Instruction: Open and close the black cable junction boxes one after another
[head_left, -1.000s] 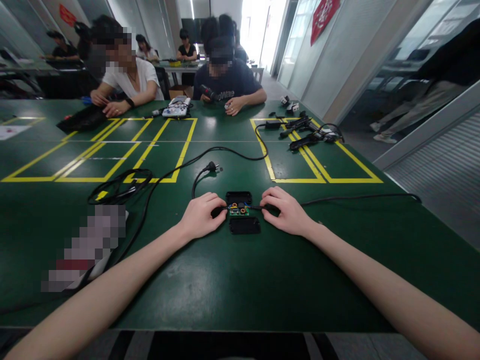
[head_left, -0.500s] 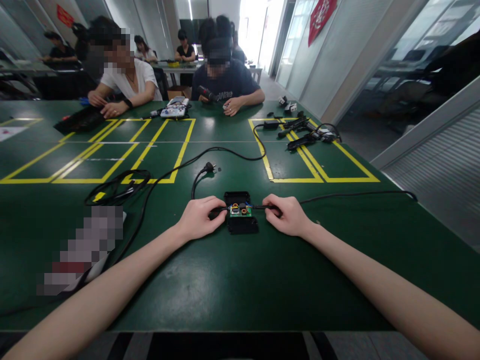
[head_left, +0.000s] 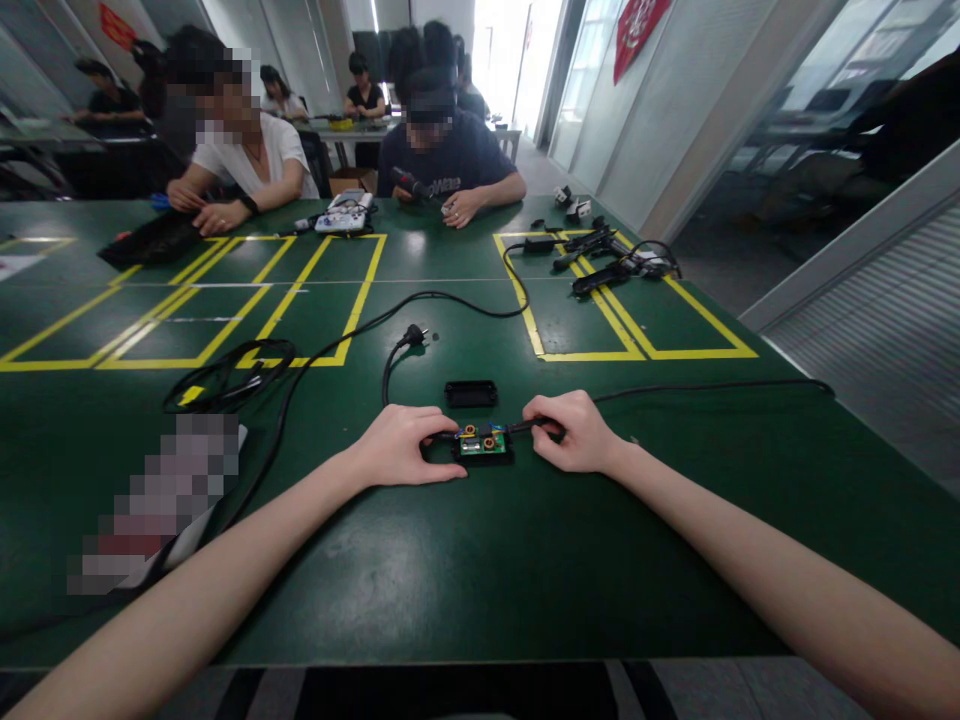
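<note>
A small green circuit board [head_left: 472, 443] with copper-wound coils and blue and yellow wires lies over the near black case half [head_left: 495, 460]. A black cable leaves each end of the board. My left hand [head_left: 401, 445] has its fingers curled on the left cable [head_left: 444, 436], its thumb lower, by the case half's left corner. On the other side, my right hand [head_left: 574, 430] pinches the right cable [head_left: 523, 427] close to the board. The other black case half [head_left: 471, 393] lies hollow side up, just beyond the board.
A plug [head_left: 414, 336] lies beyond my left hand. Coiled cable [head_left: 229, 375] and a blurred-out pale object [head_left: 165, 500] are at left. Black tools [head_left: 604, 262] lie at far right, a white device [head_left: 346, 212] at the back. Two people sit across the green table [head_left: 420, 580].
The board has moved toward me, from between the case halves to over the near one. My left thumb has spread away from the fingers toward that half. My right hand still holds its cable.
</note>
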